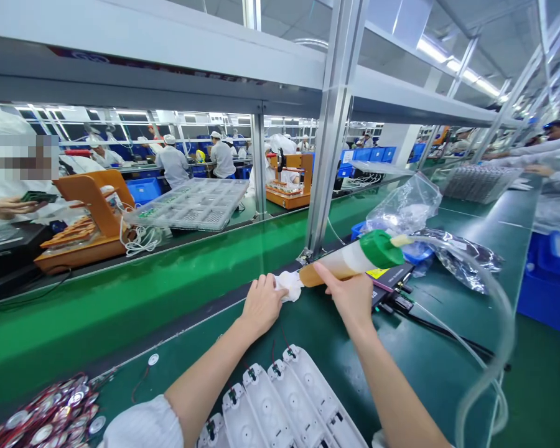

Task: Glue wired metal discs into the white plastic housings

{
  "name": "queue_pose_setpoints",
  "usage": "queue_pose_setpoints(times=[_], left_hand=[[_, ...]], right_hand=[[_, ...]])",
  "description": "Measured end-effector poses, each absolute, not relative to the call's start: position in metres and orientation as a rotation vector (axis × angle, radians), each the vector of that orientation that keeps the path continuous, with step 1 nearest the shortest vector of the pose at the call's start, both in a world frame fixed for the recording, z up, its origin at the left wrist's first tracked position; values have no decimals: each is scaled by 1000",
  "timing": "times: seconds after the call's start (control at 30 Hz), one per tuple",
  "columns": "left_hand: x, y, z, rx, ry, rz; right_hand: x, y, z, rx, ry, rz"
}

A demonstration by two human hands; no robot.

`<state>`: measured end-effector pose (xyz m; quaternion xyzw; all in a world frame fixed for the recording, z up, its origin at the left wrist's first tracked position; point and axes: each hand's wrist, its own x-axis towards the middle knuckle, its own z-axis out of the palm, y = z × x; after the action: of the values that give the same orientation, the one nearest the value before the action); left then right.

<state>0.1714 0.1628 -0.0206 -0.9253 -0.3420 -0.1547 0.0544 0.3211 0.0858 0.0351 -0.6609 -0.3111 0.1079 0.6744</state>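
My right hand (350, 297) is wrapped round a glue syringe (338, 264) with amber contents and a green cap, its tip pointing left. A clear hose (490, 292) runs from the cap down the right side. With its fingers closed, my left hand (262, 303) holds a crumpled white tissue (289, 286) against the syringe's tip, so the nozzle is mostly hidden. Below my hands lie several white plastic housings (280, 401) side by side, each with a small circuit board and thin wires at its upper end.
At the lower left is a heap of round piezo discs with red wires (51, 414); one disc (154, 359) lies apart. A black box (392, 280), cables and plastic bags (406, 205) are on the right. A metal post (331, 130) rises ahead. Co-workers sit beyond the green conveyor (135, 292).
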Motion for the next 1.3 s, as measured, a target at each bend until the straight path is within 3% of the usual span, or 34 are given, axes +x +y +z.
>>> queue_pose_setpoints(times=[0.3, 0.57, 0.87, 1.3], left_hand=[[148, 144, 16, -2749, -1104, -678], [63, 73, 39, -2804, -1089, -706], [-2, 15, 19, -2875, -1029, -546], [-4, 30, 20, -2856, -878, -671]], right_hand=[[328, 71, 69, -976, -278, 219], [316, -6, 111, -891, -259, 425], [301, -54, 94, -853, -350, 383], [292, -70, 89, -800, -486, 513]])
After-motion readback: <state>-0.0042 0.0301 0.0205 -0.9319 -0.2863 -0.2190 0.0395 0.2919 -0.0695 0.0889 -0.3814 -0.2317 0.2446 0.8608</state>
